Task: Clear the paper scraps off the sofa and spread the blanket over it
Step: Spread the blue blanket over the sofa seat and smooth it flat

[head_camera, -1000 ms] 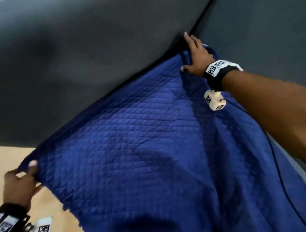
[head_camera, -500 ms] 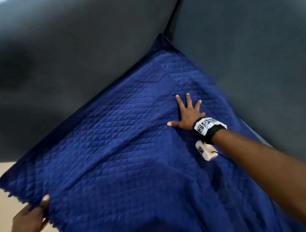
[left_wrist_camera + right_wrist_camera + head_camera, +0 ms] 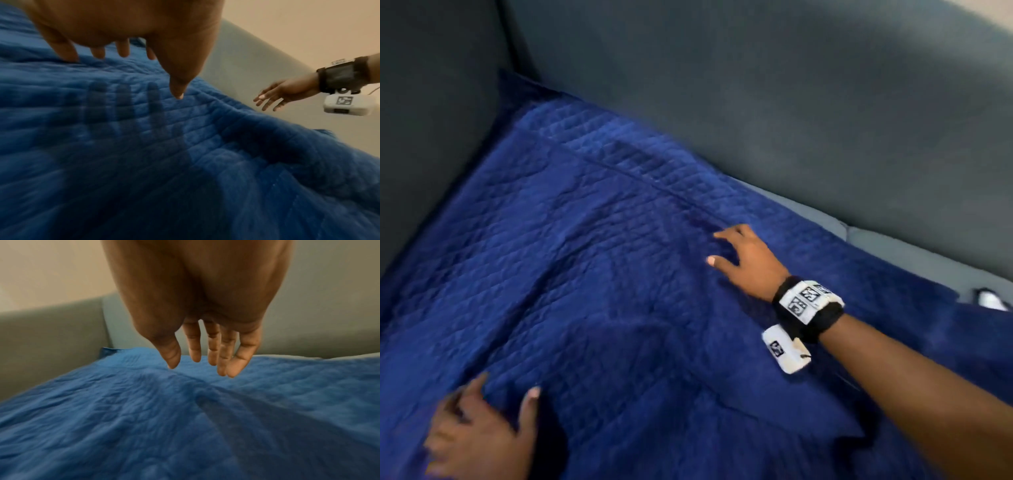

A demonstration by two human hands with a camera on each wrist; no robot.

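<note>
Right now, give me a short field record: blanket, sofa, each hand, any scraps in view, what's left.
blanket: blue quilted blanket laid over the sofa seat, far corner in the seat's back corner, some wrinkles
sofa: grey sofa; a strip of seat shows bare by the backrest on the right
left hand: fingers spread, on the blanket near its front
right hand: fingers straight, low over the blanket or just touching it, holding nothing
scraps: one small white thing at the right edge, too blurred to name
left to do: likely smoothing

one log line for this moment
blanket spread on sofa | left hand open over blanket | right hand open over blanket | wrinkles remain
</note>
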